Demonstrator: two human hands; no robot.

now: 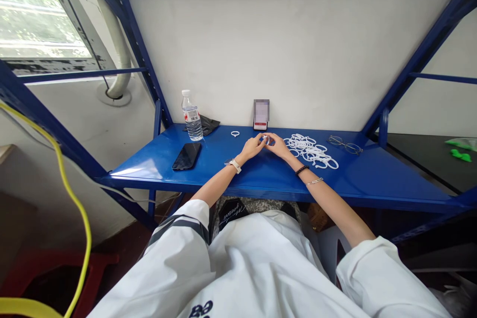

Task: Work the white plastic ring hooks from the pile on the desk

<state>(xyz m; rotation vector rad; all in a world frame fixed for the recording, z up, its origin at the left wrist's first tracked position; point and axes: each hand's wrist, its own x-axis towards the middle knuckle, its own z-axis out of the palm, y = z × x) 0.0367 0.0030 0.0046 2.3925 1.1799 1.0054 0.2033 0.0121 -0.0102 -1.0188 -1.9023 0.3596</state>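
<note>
My left hand (252, 147) and my right hand (278, 145) meet over the middle of the blue metal shelf (372, 179). Both pinch a small white plastic ring (265, 139) between their fingertips. A pile of several white rings (312, 150) lies just right of my right hand. One single white ring (235, 133) lies apart, to the left of my hands. My left wrist has a watch, my right wrist a dark bead bracelet and a thin bangle.
A water bottle (192, 116) stands at the back left, with a dark pouch (207, 124) behind it. A black phone (187, 156) lies flat at the left. A small phone on a stand (261, 115) leans by the wall. Glasses (345, 144) lie at the right.
</note>
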